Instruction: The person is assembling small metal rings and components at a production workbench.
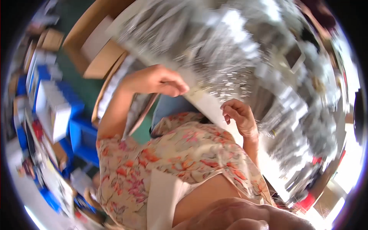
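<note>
My left hand (165,81) hangs over the near edge of a pale table (209,105), its fingers bent down and drawn together. To its right, my right hand (240,117) is curled, with thumb and fingertips close to each other, just above the same edge. Whatever either hand may hold is too small or blurred to make out. Beyond both hands lies a big heap of shiny, clear-grey pieces (226,50) that look like plastic bags or strips, smeared by motion. The heap's near side comes close to my right hand.
An open cardboard box (105,61) stands left of the table, with another carton holding pale contents below it. Blue bins (82,140) and white boxes (51,111) fill the far left. A small dark, pale-rimmed rectangle (294,59) sits on the heap. Red items (306,201) lie at the lower right.
</note>
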